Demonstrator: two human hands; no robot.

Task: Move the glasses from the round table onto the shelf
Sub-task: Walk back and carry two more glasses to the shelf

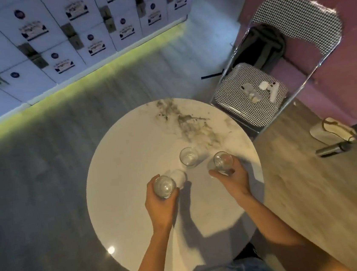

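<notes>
A round white marble table [130, 154] fills the middle of the view. My left hand [162, 206] is wrapped around a clear glass [164, 186] above the table's centre. My right hand [233, 179] grips a second clear glass [222, 160] further right. A third clear glass [189, 157] stands upright on the table between and beyond them, untouched. Just right of the left glass a faint glassy shape [179, 176] shows; I cannot tell whether it is another glass. No shelf is in view.
A checkered folding chair [252, 109] stands right of the table with a phone [249, 92] and small white items on its seat, a dark bag behind it. A shoe [330, 131] and a metal bottle [330, 149] lie on the floor at right. White lockers [61, 37] line the back left.
</notes>
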